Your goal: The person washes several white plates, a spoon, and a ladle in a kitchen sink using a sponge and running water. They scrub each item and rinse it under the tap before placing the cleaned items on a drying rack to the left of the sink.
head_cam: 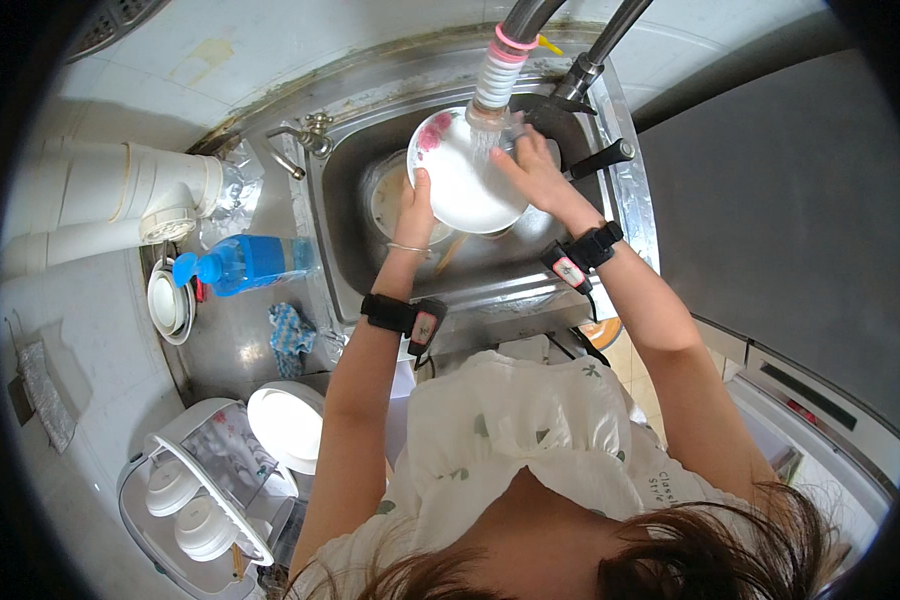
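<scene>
My left hand [417,208] grips the left rim of a white plate [469,187] with pink roses printed near its edge, thumb on top. Water runs from the faucet's white ribbed hose end [495,82] onto the plate, which is held tilted over the stainless steel sink [352,255]. At the plate's right side is my right hand [536,169], fingers spread and partly blurred beside the water stream. Whether it touches the plate I cannot tell. Below the plate, another round dish [390,199] lies in the basin, along with a light brown stick-like utensil [450,253], partly hidden.
A black handle [604,159] juts over the sink's right rim. A small metal tap [307,139] stands at the back left. Left on the counter are a blue detergent bottle [251,264], a blue-white cloth [291,337], stacked bowls [168,306] and a dish box [139,517] holding bowls.
</scene>
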`<state>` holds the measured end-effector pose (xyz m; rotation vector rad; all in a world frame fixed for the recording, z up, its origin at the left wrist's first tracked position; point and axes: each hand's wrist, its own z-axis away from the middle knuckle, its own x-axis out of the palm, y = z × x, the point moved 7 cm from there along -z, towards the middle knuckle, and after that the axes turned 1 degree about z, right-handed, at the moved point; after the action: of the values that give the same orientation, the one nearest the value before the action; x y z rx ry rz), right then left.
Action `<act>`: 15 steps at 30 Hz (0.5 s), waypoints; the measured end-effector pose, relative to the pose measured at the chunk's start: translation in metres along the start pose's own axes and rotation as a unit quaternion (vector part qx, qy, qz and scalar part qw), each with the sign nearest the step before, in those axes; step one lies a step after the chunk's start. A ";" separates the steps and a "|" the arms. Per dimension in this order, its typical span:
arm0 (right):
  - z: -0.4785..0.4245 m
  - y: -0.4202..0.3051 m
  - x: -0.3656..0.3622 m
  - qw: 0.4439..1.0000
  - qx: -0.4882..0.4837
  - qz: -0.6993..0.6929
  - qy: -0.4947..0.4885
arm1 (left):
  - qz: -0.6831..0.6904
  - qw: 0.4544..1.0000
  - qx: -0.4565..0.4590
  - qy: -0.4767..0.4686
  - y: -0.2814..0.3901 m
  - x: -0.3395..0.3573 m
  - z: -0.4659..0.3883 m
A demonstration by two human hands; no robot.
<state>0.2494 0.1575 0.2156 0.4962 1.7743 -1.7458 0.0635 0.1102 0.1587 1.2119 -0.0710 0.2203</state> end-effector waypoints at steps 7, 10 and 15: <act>0.009 -0.026 -0.001 0.932 -0.113 0.330 -0.099 | -0.023 0.999 0.027 0.022 -0.008 -0.004 0.000; -0.009 -0.004 -0.002 0.974 -0.067 0.218 -0.007 | -0.033 0.998 0.045 0.010 0.000 0.001 0.004; -0.022 -0.020 0.015 0.990 -0.117 0.058 0.049 | -0.116 0.989 0.087 -0.007 0.020 0.018 0.015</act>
<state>0.2217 0.1760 0.2202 0.5799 1.9467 -1.4328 0.0777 0.1050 0.1852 1.3847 0.0778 0.0145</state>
